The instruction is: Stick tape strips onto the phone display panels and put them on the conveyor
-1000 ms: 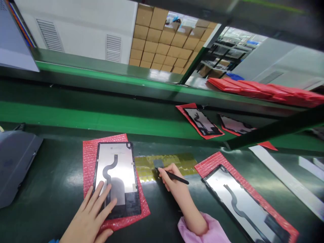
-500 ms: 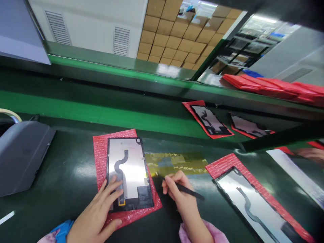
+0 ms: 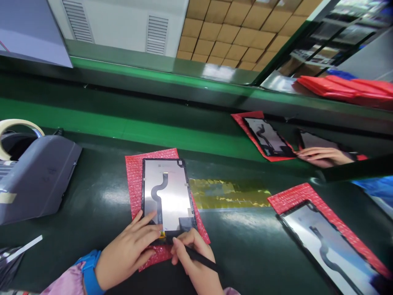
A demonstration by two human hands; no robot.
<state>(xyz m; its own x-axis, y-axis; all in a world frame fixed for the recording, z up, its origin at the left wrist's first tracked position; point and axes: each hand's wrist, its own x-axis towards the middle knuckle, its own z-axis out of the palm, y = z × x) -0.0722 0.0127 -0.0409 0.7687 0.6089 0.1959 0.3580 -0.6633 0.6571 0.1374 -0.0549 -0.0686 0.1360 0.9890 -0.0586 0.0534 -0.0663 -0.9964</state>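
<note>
A display panel with a curved black flex cable lies face down on a red bubble-wrap sheet on the dark green bench. My left hand rests on the panel's near left corner, fingers spread flat beside a small yellow piece at the cable's end. My right hand pinches a thin black stylus-like tool, its tip at the panel's near edge.
A yellow strip of tape pieces lies right of the panel. Another panel on red wrap sits at the near right. A grey tape dispenser stands left. On the conveyor beyond, another person's hand touches further panels.
My right hand has left the yellow tape strip and come to the panel's near edge with the tool. My left hand slid toward the near corner. Another person's hand appeared at the far right.
</note>
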